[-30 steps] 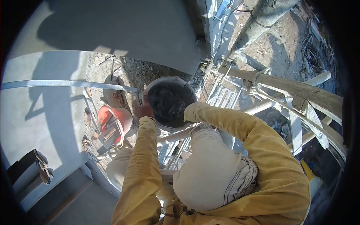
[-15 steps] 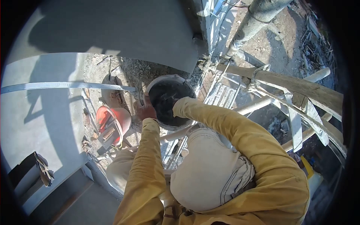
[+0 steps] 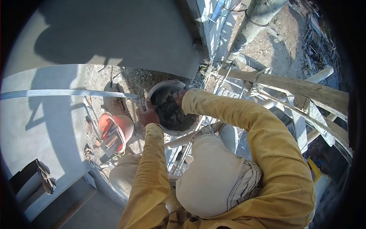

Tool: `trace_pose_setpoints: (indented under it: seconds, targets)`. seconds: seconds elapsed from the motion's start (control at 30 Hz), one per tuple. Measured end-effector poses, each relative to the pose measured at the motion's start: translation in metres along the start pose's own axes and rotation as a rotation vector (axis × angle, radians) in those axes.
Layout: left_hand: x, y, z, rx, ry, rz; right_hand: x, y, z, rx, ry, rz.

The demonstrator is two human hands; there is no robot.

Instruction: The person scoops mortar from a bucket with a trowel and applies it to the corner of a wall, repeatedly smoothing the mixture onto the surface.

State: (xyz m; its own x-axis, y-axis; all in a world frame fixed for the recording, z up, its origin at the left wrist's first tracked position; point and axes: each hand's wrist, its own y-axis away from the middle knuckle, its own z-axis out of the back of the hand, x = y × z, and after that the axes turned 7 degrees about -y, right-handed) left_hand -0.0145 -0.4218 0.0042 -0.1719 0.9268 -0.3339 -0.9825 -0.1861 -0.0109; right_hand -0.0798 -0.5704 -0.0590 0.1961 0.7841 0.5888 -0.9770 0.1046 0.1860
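A round bucket (image 3: 189, 129) stands between my knees with dark wet mortar (image 3: 173, 116) inside it. My left hand (image 3: 148, 114) grips its left rim, the fingers closed there. Over the far right part of the opening, my right hand (image 3: 178, 97) reaches down to the mortar with its fingers closed. What it holds is too dark to make out. The mortar's surface looks lumpy and heaped toward the middle.
A red bucket (image 3: 127, 128) with hand tools leans at the left. A long metal straightedge (image 3: 68, 92) lies across the grey slab. Scaffold poles, a wooden beam (image 3: 297, 86) and rope (image 3: 293, 105) stand at the right. A smooth grey wall (image 3: 126, 30) rises ahead.
My right hand has risen and moved slightly away from me within the bucket. The mortar now looks more heaped. My left hand stays at the rim.
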Motion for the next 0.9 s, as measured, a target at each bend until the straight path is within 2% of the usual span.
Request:
trace_pose_setpoints:
  seconds: [0.03, 0.07, 0.1, 0.13, 0.2, 0.23, 0.3, 0.4, 0.43, 0.5, 0.53, 0.57, 0.63, 0.67, 0.7, 0.73, 0.77, 0.8, 0.87, 0.9]
  targets:
    - [0.005, -0.004, -0.002, 0.005, -0.01, -0.059, -0.003, 0.0, -0.001, -0.003, 0.0, -0.005]
    - [0.011, -0.008, -0.003, 0.014, -0.022, -0.113, -0.007, 0.004, -0.003, 0.102, 0.049, -0.069]
    - [0.016, -0.013, -0.006, 0.024, -0.022, -0.107, -0.014, 0.01, -0.005, 0.213, 0.1, -0.132]
    - [0.016, -0.015, -0.004, 0.057, 0.021, -0.075, -0.022, 0.023, -0.006, 0.228, 0.103, -0.138]
    - [0.013, -0.012, 0.001, 0.111, 0.056, -0.048, -0.039, 0.042, -0.005, 0.428, -0.155, 0.153]
    - [0.017, -0.011, 0.0, 0.114, 0.058, -0.048, -0.037, 0.043, 0.001, 0.428, -0.153, 0.15]
    - [0.028, -0.011, -0.004, -0.041, 0.034, -0.074, -0.017, 0.043, 0.037, 0.698, -0.178, -0.036]
    - [0.026, -0.016, 0.008, 0.088, -0.061, -0.053, 0.005, 0.047, 0.079, 1.083, -0.221, -0.338]
    - [0.022, -0.018, 0.012, 0.094, -0.06, -0.058, 0.004, 0.055, 0.072, 1.082, -0.224, -0.345]
    - [0.016, -0.023, 0.018, 0.116, -0.091, -0.053, -0.004, 0.073, 0.056, 0.761, -0.231, -0.267]
    - [0.028, -0.03, 0.011, 0.12, -0.096, -0.054, -0.009, 0.077, 0.065, 0.656, -0.186, -0.116]
    - [0.046, -0.04, -0.003, 0.069, -0.078, -0.116, -0.01, 0.076, 0.076, 0.66, -0.187, -0.119]
    - [0.058, -0.042, -0.009, 0.023, -0.056, -0.177, -0.017, 0.071, 0.095, 0.596, -0.132, 0.05]
    - [0.056, -0.04, -0.006, 0.063, -0.043, -0.158, -0.037, 0.062, 0.061, 0.569, -0.149, 0.083]
    - [0.049, -0.038, -0.006, 0.105, -0.024, -0.146, -0.072, 0.045, 0.001, 0.557, -0.139, 0.066]
    - [0.037, -0.035, -0.003, 0.113, -0.005, -0.16, -0.082, 0.014, -0.062, 0.536, -0.571, 0.199]
    - [0.024, -0.032, 0.003, 0.114, 0.002, -0.13, -0.133, 0.002, -0.113, 0.494, -1.005, 0.338]
    - [0.016, -0.028, 0.008, 0.115, 0.003, -0.096, -0.087, 0.021, -0.087, 0.484, -1.0, 0.328]
    - [0.004, -0.017, 0.011, 0.108, 0.022, -0.083, -0.033, 0.022, -0.007, 0.61, -0.25, -0.031]
    - [0.003, -0.015, 0.012, 0.097, 0.028, -0.062, -0.024, 0.019, -0.004, 0.606, -0.253, -0.035]
